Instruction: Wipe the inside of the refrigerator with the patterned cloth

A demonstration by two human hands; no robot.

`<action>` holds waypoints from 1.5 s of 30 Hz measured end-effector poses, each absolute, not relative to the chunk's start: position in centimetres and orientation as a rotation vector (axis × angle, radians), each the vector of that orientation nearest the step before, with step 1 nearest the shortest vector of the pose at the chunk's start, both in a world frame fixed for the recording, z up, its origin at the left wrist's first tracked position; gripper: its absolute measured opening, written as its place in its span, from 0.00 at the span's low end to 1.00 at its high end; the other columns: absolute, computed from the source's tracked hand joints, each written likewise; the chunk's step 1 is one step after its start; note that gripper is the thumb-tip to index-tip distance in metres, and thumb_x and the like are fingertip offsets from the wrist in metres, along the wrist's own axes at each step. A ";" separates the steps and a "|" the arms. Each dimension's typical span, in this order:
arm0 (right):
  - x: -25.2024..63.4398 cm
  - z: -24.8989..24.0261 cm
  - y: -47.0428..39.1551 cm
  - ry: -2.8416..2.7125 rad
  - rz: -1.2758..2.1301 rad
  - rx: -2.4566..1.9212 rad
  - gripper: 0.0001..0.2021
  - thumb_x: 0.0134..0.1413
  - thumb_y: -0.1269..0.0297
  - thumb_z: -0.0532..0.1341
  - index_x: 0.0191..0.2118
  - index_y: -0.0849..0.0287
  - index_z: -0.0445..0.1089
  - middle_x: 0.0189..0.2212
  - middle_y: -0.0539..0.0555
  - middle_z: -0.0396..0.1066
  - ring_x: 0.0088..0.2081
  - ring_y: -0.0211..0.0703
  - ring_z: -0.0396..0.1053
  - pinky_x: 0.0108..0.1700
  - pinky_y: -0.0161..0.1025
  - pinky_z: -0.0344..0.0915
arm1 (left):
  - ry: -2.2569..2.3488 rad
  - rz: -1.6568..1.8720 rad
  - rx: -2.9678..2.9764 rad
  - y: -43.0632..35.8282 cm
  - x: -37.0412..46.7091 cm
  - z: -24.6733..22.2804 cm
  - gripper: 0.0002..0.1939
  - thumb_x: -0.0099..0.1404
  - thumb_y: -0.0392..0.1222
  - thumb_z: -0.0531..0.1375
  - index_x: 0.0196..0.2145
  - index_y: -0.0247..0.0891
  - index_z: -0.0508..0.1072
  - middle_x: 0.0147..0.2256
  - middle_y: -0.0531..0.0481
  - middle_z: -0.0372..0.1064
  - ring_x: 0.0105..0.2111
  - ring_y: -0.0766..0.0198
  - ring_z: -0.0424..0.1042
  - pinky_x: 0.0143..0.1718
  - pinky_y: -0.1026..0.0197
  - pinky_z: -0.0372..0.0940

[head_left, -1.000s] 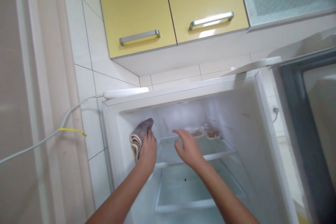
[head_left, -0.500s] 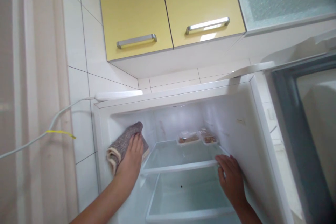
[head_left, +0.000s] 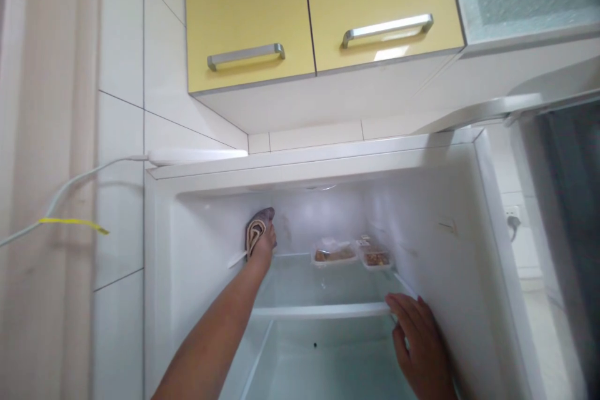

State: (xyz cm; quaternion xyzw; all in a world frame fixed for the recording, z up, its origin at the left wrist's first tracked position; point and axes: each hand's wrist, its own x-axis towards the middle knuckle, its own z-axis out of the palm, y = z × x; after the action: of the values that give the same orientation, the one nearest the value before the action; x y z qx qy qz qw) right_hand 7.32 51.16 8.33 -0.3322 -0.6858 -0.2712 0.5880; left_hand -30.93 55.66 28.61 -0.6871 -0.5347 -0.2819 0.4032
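Deep inside the open fridge, my left hand (head_left: 267, 245) holds a folded grey-brown cloth (head_left: 255, 234) with a cream edge against the left inner wall. Most of its fingers are hidden behind the cloth. My right hand (head_left: 419, 340) is at the right end of the upper glass shelf (head_left: 323, 310), its fingers over the white front edge and the thumb below. Toward the back of that shelf sit two clear-lidded food trays, one wider (head_left: 335, 254) and one smaller (head_left: 376, 258) with brown pieces inside.
A lower glass shelf (head_left: 328, 365) lies beneath. The fridge door (head_left: 562, 212) stands open at right. Yellow cabinets (head_left: 248, 6) with metal handles hang above. A white cable (head_left: 70, 182) with a yellow tie runs at left, and a plug (head_left: 513, 222) sits in a wall socket.
My left hand has moved the cloth deeper and to the right along the left wall, toward the back corner. My right hand stays by the shelf edge. The view has shifted slightly closer.
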 end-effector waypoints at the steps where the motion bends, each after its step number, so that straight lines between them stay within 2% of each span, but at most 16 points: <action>1: 7.3 8.2 51.3 -1.593 -0.635 -0.775 0.22 0.59 0.70 0.53 0.59 0.51 0.64 0.51 0.56 0.76 0.54 0.50 0.71 0.66 0.58 0.57 | -1.287 -0.593 -1.735 56.6 -31.2 28.6 0.18 0.69 0.41 0.51 0.25 0.34 0.73 0.30 0.44 0.75 0.46 0.51 0.76 0.49 0.34 0.68; 4: 7.1 8.1 51.5 -1.564 -0.653 -0.779 0.22 0.58 0.70 0.52 0.58 0.50 0.64 0.50 0.55 0.76 0.53 0.50 0.71 0.66 0.57 0.57 | -1.036 -0.203 -1.708 59.0 -32.1 28.5 0.15 0.65 0.40 0.56 0.25 0.33 0.76 0.30 0.43 0.78 0.42 0.53 0.79 0.47 0.34 0.71; 7: 7.1 8.2 51.4 -1.561 -0.674 -0.775 0.23 0.58 0.72 0.52 0.58 0.53 0.65 0.50 0.55 0.76 0.54 0.49 0.70 0.66 0.56 0.56 | -0.943 0.110 -1.611 60.2 -32.6 28.5 0.15 0.61 0.41 0.56 0.26 0.36 0.81 0.34 0.39 0.81 0.43 0.48 0.79 0.48 0.33 0.71; 10: 7.0 8.4 51.2 -1.566 -0.673 -0.770 0.23 0.57 0.73 0.52 0.58 0.57 0.65 0.50 0.56 0.75 0.54 0.48 0.69 0.66 0.56 0.55 | -1.194 0.317 -1.441 59.6 -32.6 28.5 0.16 0.59 0.41 0.57 0.41 0.42 0.82 0.49 0.40 0.79 0.57 0.45 0.72 0.59 0.30 0.61; 12: 6.9 8.4 51.2 -1.566 -0.670 -0.767 0.22 0.57 0.74 0.52 0.57 0.57 0.66 0.49 0.57 0.75 0.54 0.49 0.68 0.66 0.57 0.54 | -1.349 0.365 -1.371 58.4 -32.3 28.4 0.22 0.60 0.38 0.57 0.52 0.47 0.78 0.60 0.44 0.70 0.65 0.47 0.62 0.66 0.31 0.50; 15: 6.8 8.5 51.1 -1.559 -0.663 -0.762 0.22 0.56 0.75 0.52 0.56 0.57 0.66 0.49 0.57 0.75 0.54 0.49 0.68 0.66 0.57 0.56 | -1.469 0.362 -1.339 55.9 -31.4 27.8 0.25 0.63 0.35 0.55 0.56 0.48 0.75 0.67 0.46 0.61 0.70 0.50 0.52 0.72 0.36 0.40; 19: 6.7 8.7 51.0 -1.555 -0.638 -0.761 0.23 0.55 0.77 0.51 0.56 0.57 0.66 0.48 0.56 0.75 0.53 0.49 0.69 0.65 0.58 0.58 | -1.585 0.310 -1.281 52.7 -29.9 27.1 0.28 0.64 0.30 0.51 0.61 0.32 0.68 0.67 0.33 0.58 0.70 0.45 0.51 0.72 0.35 0.40; 21: 6.7 8.7 50.8 -1.564 -0.627 -0.762 0.24 0.54 0.78 0.51 0.56 0.57 0.66 0.49 0.56 0.75 0.54 0.49 0.69 0.65 0.58 0.58 | -1.623 0.289 -1.275 51.2 -29.3 27.0 0.29 0.64 0.29 0.50 0.62 0.28 0.67 0.66 0.30 0.58 0.70 0.43 0.53 0.71 0.35 0.41; 25: 6.7 8.9 50.4 -1.575 -0.596 -0.781 0.25 0.53 0.80 0.51 0.56 0.57 0.66 0.50 0.56 0.75 0.55 0.49 0.68 0.65 0.59 0.58 | -1.645 0.289 -1.341 47.6 -28.2 27.0 0.25 0.64 0.30 0.51 0.57 0.32 0.73 0.64 0.34 0.64 0.68 0.41 0.55 0.71 0.34 0.41; 27: 6.7 9.0 50.2 -1.579 -0.580 -0.787 0.26 0.53 0.80 0.51 0.56 0.57 0.66 0.50 0.56 0.74 0.55 0.49 0.68 0.65 0.59 0.59 | -1.637 0.291 -1.386 45.3 -27.6 26.9 0.22 0.66 0.32 0.52 0.54 0.31 0.76 0.62 0.32 0.66 0.67 0.38 0.57 0.70 0.33 0.43; 30: 6.8 9.1 50.2 -1.581 -0.576 -0.775 0.26 0.53 0.80 0.51 0.56 0.57 0.66 0.50 0.56 0.74 0.55 0.49 0.68 0.65 0.59 0.59 | -1.613 0.280 -1.434 41.4 -26.8 26.8 0.20 0.68 0.34 0.51 0.51 0.30 0.78 0.61 0.30 0.67 0.66 0.38 0.59 0.69 0.33 0.46; 36: 6.7 9.1 50.3 -1.582 -0.584 -0.774 0.27 0.51 0.81 0.51 0.57 0.58 0.65 0.51 0.57 0.74 0.56 0.49 0.68 0.65 0.60 0.60 | -1.512 0.260 -1.521 35.0 -27.4 26.7 0.17 0.68 0.35 0.54 0.48 0.36 0.80 0.57 0.35 0.72 0.64 0.39 0.63 0.67 0.33 0.53; 41: 6.6 9.1 50.2 -1.586 -0.570 -0.785 0.27 0.52 0.80 0.51 0.57 0.57 0.65 0.51 0.56 0.74 0.56 0.49 0.67 0.66 0.59 0.59 | -1.482 0.266 -1.507 34.9 -27.9 27.1 0.17 0.67 0.35 0.55 0.46 0.36 0.81 0.58 0.36 0.72 0.64 0.39 0.63 0.67 0.36 0.53; 45: 6.7 9.1 50.1 -1.591 -0.571 -0.785 0.27 0.52 0.80 0.51 0.57 0.57 0.65 0.51 0.56 0.74 0.56 0.49 0.67 0.66 0.59 0.58 | -1.554 0.239 -1.543 38.3 -27.6 27.7 0.19 0.67 0.34 0.53 0.50 0.30 0.79 0.61 0.32 0.67 0.66 0.38 0.59 0.69 0.36 0.48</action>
State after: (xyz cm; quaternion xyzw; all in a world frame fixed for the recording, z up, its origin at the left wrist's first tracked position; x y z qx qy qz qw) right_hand 6.75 50.14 9.14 -0.3382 -0.6851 -0.2459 0.5965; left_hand -27.56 38.26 27.70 -0.6246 -0.6292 0.0967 0.4524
